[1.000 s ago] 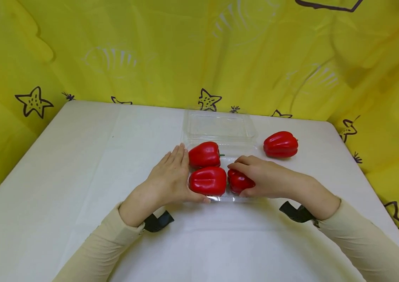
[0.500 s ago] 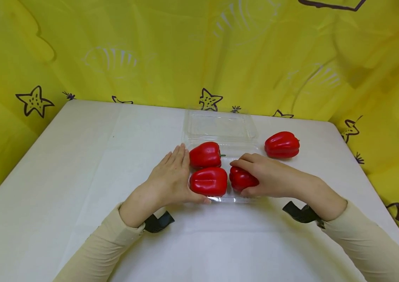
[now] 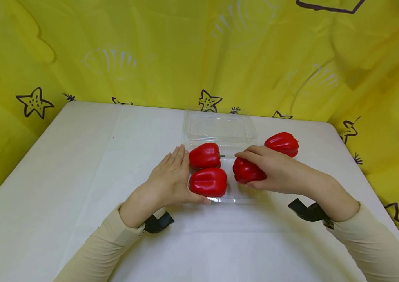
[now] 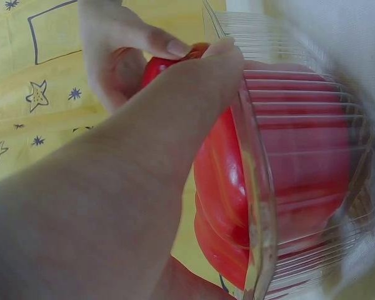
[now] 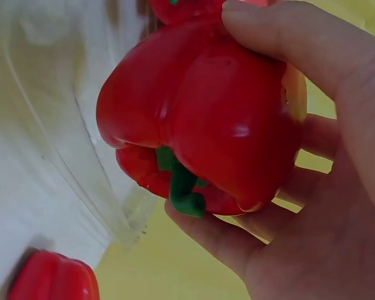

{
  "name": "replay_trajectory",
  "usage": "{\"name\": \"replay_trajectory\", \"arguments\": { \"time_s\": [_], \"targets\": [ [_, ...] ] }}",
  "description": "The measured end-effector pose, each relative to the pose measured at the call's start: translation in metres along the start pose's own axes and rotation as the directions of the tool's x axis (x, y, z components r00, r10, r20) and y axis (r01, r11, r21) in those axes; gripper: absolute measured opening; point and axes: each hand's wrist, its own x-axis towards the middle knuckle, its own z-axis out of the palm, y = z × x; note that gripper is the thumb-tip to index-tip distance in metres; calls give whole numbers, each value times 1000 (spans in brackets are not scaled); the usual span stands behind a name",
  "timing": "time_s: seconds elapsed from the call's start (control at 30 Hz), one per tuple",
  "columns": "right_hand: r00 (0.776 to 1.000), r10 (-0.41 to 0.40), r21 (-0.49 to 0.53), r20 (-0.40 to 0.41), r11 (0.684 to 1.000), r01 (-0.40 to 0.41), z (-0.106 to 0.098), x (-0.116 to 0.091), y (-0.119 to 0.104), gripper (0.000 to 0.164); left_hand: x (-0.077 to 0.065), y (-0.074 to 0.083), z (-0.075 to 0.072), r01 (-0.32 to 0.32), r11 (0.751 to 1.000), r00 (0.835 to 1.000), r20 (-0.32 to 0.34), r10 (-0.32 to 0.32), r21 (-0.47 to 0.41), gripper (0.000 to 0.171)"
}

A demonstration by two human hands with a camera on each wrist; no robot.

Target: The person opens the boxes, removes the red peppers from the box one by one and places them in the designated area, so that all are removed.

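A clear plastic clamshell container lies with its lid folded back, holding two red bell peppers side by side in its left half: the rear pepper and the front pepper. My left hand rests against the container's left side with fingers straight and thumb along the front rim. The right hand grips another red bell pepper over the container's right half. In the right wrist view, thumb and fingers wrap this held pepper, its green stem showing. It appears raised above the container floor.
One more red bell pepper lies on the white table right of the container, partly behind my right hand. The transparent lid lies flat toward the back edge. A yellow patterned curtain stands behind the table.
My right hand has moved right and slightly back with the pepper in its grip, widening the gap to the front pepper. The left hand has stayed in place.
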Motion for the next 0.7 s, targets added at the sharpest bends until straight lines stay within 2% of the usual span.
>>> {"name": "replay_trajectory", "arguments": {
  "time_s": [0.2, 0.43, 0.7],
  "targets": [
    [997, -28, -26, -71, 999, 26, -8, -4, 3, 62, -1, 0, 0, -3, 1000, 1000, -7, 3, 3, 131],
    [986, -25, -126, -167, 992, 4, -17, -8, 9, 62, -1, -1, 1, -4, 1000, 1000, -15, 4, -7, 131],
    [983, 20, -160, -184, 986, -50, -25, -17, 19, 65, -2, -1, 1, -8, 1000, 1000, -17, 8, 0, 130]
  ]
}}
